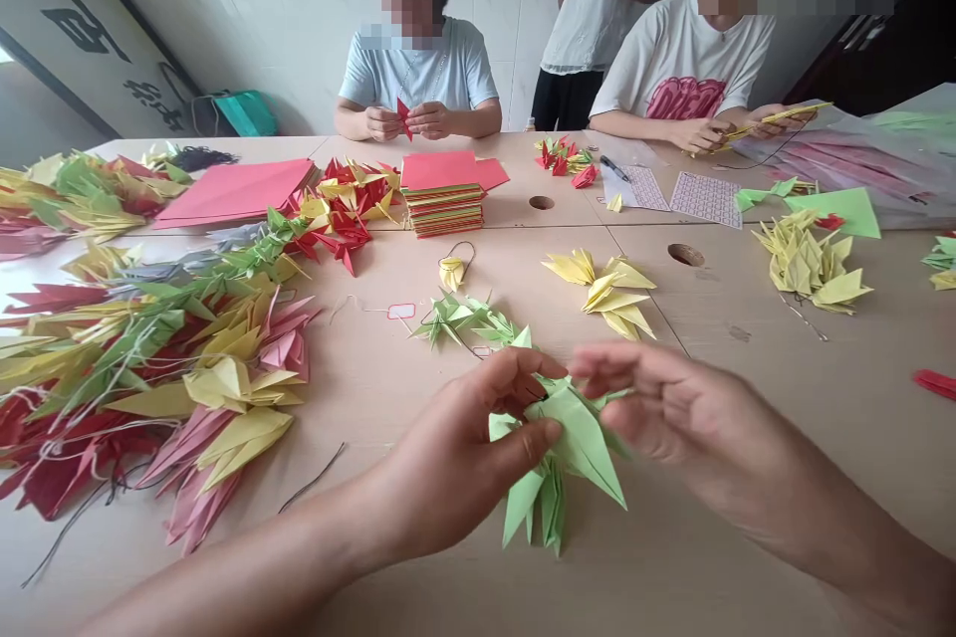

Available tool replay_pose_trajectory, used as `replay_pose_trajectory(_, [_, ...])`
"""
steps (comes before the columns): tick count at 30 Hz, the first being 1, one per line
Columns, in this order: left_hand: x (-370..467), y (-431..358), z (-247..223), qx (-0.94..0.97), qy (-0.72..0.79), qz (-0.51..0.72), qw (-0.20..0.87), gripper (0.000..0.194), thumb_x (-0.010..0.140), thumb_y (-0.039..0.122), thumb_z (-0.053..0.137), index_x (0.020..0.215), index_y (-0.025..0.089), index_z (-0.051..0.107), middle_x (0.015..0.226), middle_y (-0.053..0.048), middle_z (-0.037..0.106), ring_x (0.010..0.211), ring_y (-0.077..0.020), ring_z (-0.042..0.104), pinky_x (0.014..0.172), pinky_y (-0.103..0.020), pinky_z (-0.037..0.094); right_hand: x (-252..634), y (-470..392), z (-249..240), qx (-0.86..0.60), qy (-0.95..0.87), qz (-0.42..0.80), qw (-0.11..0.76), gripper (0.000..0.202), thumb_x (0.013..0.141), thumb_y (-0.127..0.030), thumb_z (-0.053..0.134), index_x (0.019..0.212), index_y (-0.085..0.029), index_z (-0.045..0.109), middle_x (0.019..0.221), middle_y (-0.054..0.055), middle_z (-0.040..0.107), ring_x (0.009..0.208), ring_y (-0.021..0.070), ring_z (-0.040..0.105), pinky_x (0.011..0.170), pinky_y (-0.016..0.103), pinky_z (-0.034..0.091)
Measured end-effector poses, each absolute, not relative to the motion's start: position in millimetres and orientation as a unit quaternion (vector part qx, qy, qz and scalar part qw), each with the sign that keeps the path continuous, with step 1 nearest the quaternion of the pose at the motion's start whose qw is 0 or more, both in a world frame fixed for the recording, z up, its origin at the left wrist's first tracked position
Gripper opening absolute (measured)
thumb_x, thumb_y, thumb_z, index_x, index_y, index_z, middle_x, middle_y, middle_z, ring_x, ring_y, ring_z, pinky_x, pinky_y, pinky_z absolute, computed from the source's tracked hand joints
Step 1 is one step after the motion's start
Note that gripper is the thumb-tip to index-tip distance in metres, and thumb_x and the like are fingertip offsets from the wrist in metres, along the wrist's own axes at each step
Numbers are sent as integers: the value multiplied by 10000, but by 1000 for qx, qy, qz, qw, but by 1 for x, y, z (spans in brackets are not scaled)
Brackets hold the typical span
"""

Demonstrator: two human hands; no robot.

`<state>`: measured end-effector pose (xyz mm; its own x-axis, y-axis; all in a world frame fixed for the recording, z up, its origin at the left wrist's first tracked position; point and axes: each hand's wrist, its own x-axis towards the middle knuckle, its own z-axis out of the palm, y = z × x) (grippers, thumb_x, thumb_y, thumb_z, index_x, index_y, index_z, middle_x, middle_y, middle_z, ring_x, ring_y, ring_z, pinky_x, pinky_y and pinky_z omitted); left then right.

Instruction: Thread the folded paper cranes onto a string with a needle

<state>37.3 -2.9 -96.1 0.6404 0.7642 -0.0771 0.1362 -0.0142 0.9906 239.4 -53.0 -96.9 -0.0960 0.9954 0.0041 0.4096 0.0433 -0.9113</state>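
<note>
My left hand pinches a light green origami crane between thumb and fingers, over the near middle of the table. My right hand is beside it on the right, slightly blurred, its thumb apart from its bent fingers; I see nothing held in it. Part of the crane is hidden behind my fingers. More green cranes hang or lie just below it; which I cannot tell. Beyond my hands, a curved row of green cranes lies on the table, with yellow cranes to its right.
Strung cranes of several colours are heaped at left. Red paper sheets and a stack of coloured squares lie farther back. At right sits a yellow crane cluster. Two people sit across the table; another stands behind.
</note>
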Motion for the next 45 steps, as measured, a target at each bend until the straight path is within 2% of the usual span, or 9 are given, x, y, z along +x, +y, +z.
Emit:
replay_pose_trajectory(2, [39,-4,-97,673,340,262,603,229,876,214,579,1097,182,525,927,-32,575,905,-165,552,785,-308,458,235,-47,-99,-566,-598,484,298,216,874,-432,591,808,-227,591,724,-12,565,668,135,569,572,235,486])
replay_pose_trajectory(5, [39,-1,-100,667,312,271,620,244,898,313,573,1090,170,525,965,-48,596,922,-166,574,805,-308,474,235,-43,-108,-554,-566,517,325,304,875,-444,595,687,-210,546,629,-39,468,594,103,460,540,220,408])
replay_pose_trajectory(10, [35,9,-106,705,288,241,602,297,898,363,579,1151,210,550,1153,-63,620,1071,-198,566,948,-349,438,249,-42,-123,-484,-518,592,383,131,914,-363,574,946,-247,627,809,-10,597,766,129,538,709,251,460])
replay_pose_trajectory(14, [34,10,-108,734,308,182,576,398,833,247,650,1214,235,534,1179,-47,623,1070,-199,553,935,-338,437,251,-43,-126,-462,-517,604,393,136,922,-349,564,958,-233,623,792,-2,586,765,136,547,710,269,480])
replay_pose_trajectory(17, [35,9,-107,741,324,150,569,334,818,157,622,1141,228,577,1110,-23,642,1017,-180,569,910,-317,434,249,-42,-127,-440,-500,616,420,151,923,-354,557,920,-220,626,779,10,609,718,135,566,695,279,503])
replay_pose_trajectory(22, [35,11,-103,713,338,145,597,183,848,228,622,1029,219,649,991,-4,649,931,-157,577,864,-290,418,247,-41,-127,-468,-476,581,466,167,890,-383,598,848,-224,626,746,-8,598,664,111,540,616,224,490])
replay_pose_trajectory(28, [35,11,-105,559,354,167,731,157,814,278,676,891,172,590,748,42,529,634,-77,447,597,-227,341,241,-42,-123,-568,-533,446,441,227,858,-436,619,795,-218,621,688,-17,589,694,137,588,600,227,505])
replay_pose_trajectory(39, [40,6,-103,449,335,241,792,253,731,261,779,828,159,570,776,20,586,710,-93,525,668,-232,391,228,-46,-124,-485,-565,494,449,181,927,-299,549,1048,-233,668,974,16,725,849,137,680,754,230,570])
replay_pose_trajectory(45, [42,0,-101,454,337,282,775,274,713,265,795,812,167,558,779,16,591,722,-102,536,677,-241,426,229,-52,-121,-497,-638,409,423,246,954,-283,501,1151,-270,648,989,-1,729,845,131,671,752,203,552])
